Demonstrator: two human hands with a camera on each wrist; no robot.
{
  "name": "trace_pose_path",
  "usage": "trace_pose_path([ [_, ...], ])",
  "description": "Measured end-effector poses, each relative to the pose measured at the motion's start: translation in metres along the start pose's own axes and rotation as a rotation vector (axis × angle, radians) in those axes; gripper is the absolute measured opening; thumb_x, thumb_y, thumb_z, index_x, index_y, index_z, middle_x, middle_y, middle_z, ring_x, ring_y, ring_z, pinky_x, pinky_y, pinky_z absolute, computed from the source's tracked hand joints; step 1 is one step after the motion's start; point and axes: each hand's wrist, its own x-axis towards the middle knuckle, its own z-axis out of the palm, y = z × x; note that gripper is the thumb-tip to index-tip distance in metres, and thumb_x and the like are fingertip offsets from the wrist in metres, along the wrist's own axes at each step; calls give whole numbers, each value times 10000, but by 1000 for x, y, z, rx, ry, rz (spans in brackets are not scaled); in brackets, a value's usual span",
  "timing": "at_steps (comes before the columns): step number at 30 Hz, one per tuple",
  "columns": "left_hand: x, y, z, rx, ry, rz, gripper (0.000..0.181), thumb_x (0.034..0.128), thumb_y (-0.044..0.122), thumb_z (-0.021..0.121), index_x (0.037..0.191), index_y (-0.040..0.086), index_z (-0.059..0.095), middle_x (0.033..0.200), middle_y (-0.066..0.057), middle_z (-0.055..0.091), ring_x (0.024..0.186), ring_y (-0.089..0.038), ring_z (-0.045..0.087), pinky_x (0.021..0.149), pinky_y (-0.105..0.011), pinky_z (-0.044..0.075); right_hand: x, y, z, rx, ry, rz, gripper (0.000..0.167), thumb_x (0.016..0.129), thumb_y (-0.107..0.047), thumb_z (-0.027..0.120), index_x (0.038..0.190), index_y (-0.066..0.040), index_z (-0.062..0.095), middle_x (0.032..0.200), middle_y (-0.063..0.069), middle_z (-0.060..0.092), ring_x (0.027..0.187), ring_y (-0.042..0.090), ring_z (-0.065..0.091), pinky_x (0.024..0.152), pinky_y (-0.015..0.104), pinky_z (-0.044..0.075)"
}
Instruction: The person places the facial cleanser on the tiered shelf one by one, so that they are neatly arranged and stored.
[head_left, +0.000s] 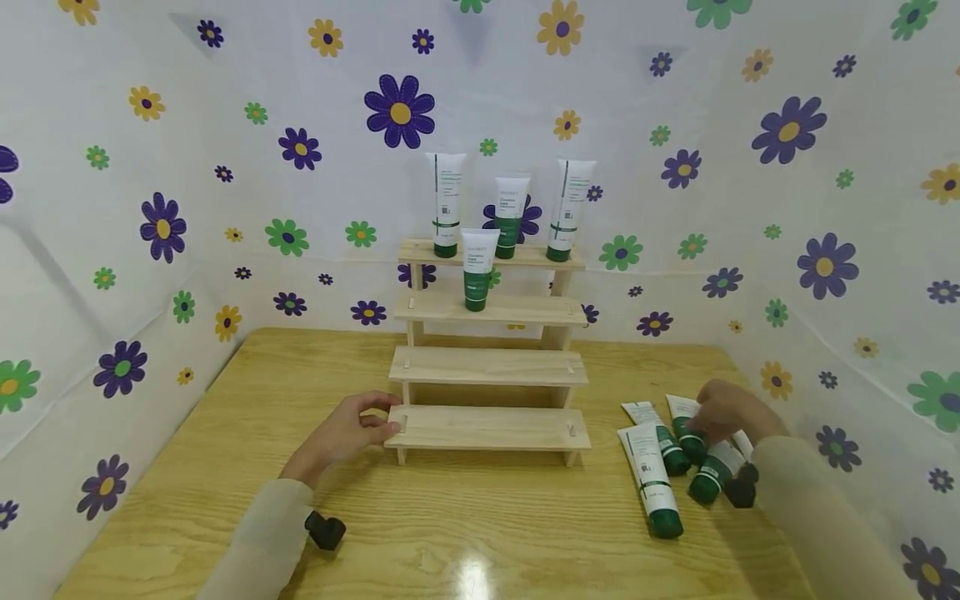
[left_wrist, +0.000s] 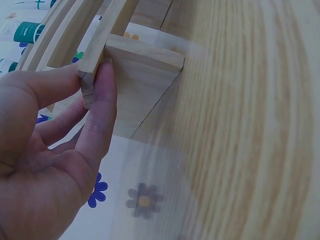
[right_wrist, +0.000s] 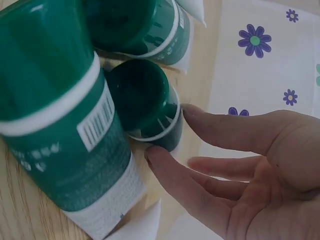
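Note:
My left hand (head_left: 351, 433) grips the left end of the lowest step of a wooden tiered stand (head_left: 487, 429). In the left wrist view, thumb and fingers pinch the plank's end (left_wrist: 89, 75). My right hand (head_left: 731, 410) is over the tubes lying right of the stand. Its thumb and forefinger sit on either side of a small green-and-white squeeze tube (right_wrist: 167, 132), just behind the dark green cap. Other tubes lie around it, including a long white tube (head_left: 648, 471) and a short tube (head_left: 715, 473). The hand partly hides some of them.
On the top step stand two tall tubes (head_left: 447, 196) (head_left: 572, 200) with a shorter tube (head_left: 510, 208) between them. Another short tube (head_left: 478, 262) stands on the second step. Flower-printed cloth (head_left: 330, 167) encloses the wooden table (head_left: 450, 517) at the back and sides.

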Motion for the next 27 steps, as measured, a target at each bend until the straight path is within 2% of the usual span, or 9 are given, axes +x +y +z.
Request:
trace_pose_path([
  [4, 1, 0, 0, -5, -1, 3, 468, 1009, 136, 677, 1427, -12, 526, 1411, -242, 525, 1068, -202, 683, 828, -271, 589, 2, -1, 5, 39, -9, -2, 272, 922, -111, 747, 951, 146, 662, 811, 132, 688, 693, 170, 667, 689, 325, 594],
  [6, 1, 0, 0, -1, 0, 3, 463, 1008, 131, 679, 1423, -9, 531, 1422, -242, 515, 1068, -200, 682, 830, -265, 589, 2, -1, 7, 36, -24, -8, 219, 932, -125, 741, 816, 58, 714, 703, 53, 692, 640, 142, 658, 641, 294, 574],
  [7, 1, 0, 0, 0, 1, 3, 459, 1007, 130, 680, 1420, -8, 535, 1427, -243, 510, 1065, -198, 682, 829, -262, 590, 2, -1, 7, 26, -29, -11, 233, 940, -143, 737, 795, 39, 729, 687, 34, 692, 634, 134, 654, 637, 284, 565],
  [11, 0, 2, 1, 1, -5, 11, 462, 1010, 137, 677, 1419, -19, 531, 1440, -256, 494, 1056, -182, 683, 826, -256, 587, 2, -2, 8, 27, -51, 1, 257, 960, -196, 723, 811, 14, 737, 711, 37, 701, 652, 138, 647, 656, 289, 561],
  [15, 0, 4, 2, -9, -20, 15, 478, 1013, 140, 673, 1428, -37, 516, 1434, -272, 503, 1058, -193, 685, 829, -266, 587, 4, -3, 10, 60, -66, 18, 270, 953, -205, 731, 898, 58, 706, 774, 85, 711, 690, 160, 672, 694, 330, 607],
  [18, -1, 5, 1, -16, -20, -2, 489, 1012, 150, 676, 1434, -33, 513, 1435, -264, 516, 1070, -201, 684, 843, -281, 590, 6, -3, 12, 64, -71, 31, 306, 948, -206, 734, 978, 95, 690, 832, 117, 723, 720, 179, 699, 724, 363, 628],
  [24, -2, 6, 1, -20, -3, -43, 496, 1008, 173, 687, 1442, 1, 517, 1434, -223, 533, 1073, -188, 682, 863, -304, 593, 10, -3, 11, 87, -62, 36, 339, 944, -191, 733, 1025, 133, 675, 873, 160, 728, 719, 184, 718, 729, 380, 633],
  [27, -2, 5, 1, -15, -3, -37, 492, 1008, 169, 686, 1440, 5, 518, 1418, -221, 545, 1062, -185, 684, 860, -304, 590, 9, -2, 7, 105, -47, 18, 367, 947, -185, 725, 1058, 160, 671, 873, 154, 740, 732, 182, 713, 743, 386, 631],
])
